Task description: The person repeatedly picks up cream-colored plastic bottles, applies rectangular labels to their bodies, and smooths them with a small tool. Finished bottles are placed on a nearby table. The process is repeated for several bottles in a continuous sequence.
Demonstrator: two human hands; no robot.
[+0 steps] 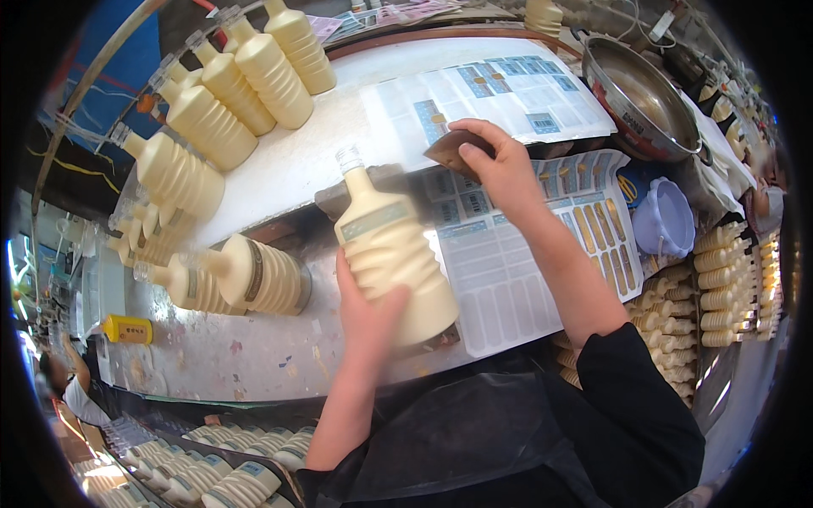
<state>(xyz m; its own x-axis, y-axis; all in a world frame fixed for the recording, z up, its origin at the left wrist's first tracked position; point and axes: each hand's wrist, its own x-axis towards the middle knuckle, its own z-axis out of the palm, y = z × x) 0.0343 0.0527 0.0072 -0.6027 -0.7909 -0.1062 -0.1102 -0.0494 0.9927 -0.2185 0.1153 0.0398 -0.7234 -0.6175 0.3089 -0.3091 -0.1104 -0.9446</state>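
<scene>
My left hand (369,315) is closed around the lower side of a cream ribbed bottle (405,284), which leans slightly with its clear threaded neck pointing away from me. A pale blue-green label strip (373,222) lies across the bottle's shoulder. Between the thumb and fingers of my right hand (506,173) is a thin brown flat scraper (449,154), held up and apart from the bottle. Beneath that hand, a sheet of labels (500,296) with gold and blue stickers lies on the table. Another label sheet (508,93), partly used, is spread behind it.
Several cream bottles (275,72) stand at the back left, with more (267,275) on the metal table (246,356). A yellow container (127,328) is at the left. On the right are a large metal pan (644,93), a lavender bucket (665,218) and stacked bottles (720,279). Trays of bottles (246,487) sit lower left.
</scene>
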